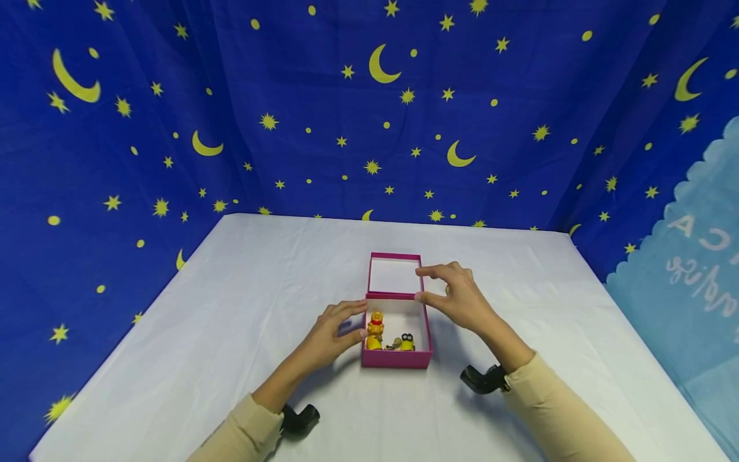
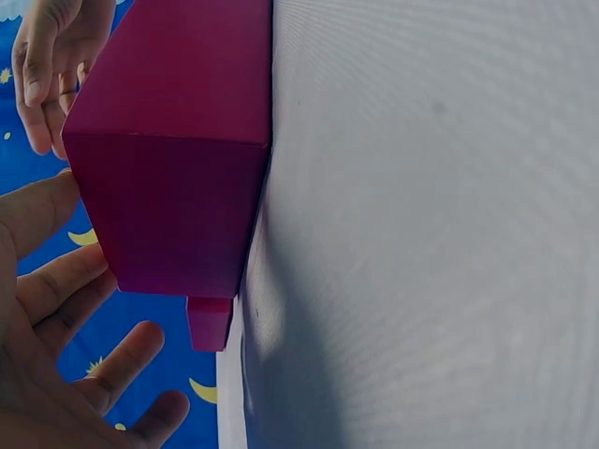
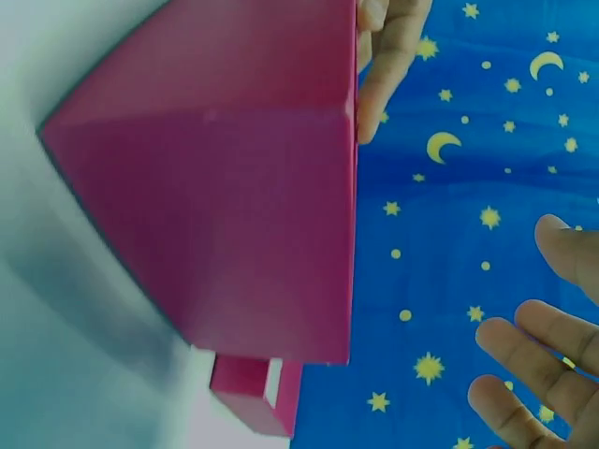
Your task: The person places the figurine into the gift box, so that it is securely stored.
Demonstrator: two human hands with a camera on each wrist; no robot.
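A magenta box (image 1: 396,360) with a white inside stands on the table, its top uncovered. Inside sit a bear figure (image 1: 376,323) in a red top, a yellow figure (image 1: 374,342) in front of it, a goggled yellow minion figure (image 1: 407,342), and a small brownish thing too small to make out. My left hand (image 1: 330,335) touches the box's left side with fingertips and thumb, fingers fairly straight. Over the right side hovers my right hand (image 1: 458,297), thumb and fingers apart and holding nothing; the right wrist view shows it clear of the box.
Directly behind the box lies its magenta-rimmed lid (image 1: 395,255), white inside up. A white cloth covers the table (image 1: 277,276). Dark blue curtains (image 1: 323,96) with moons and stars stand around it, and a light blue panel (image 1: 687,256) hangs at the right.
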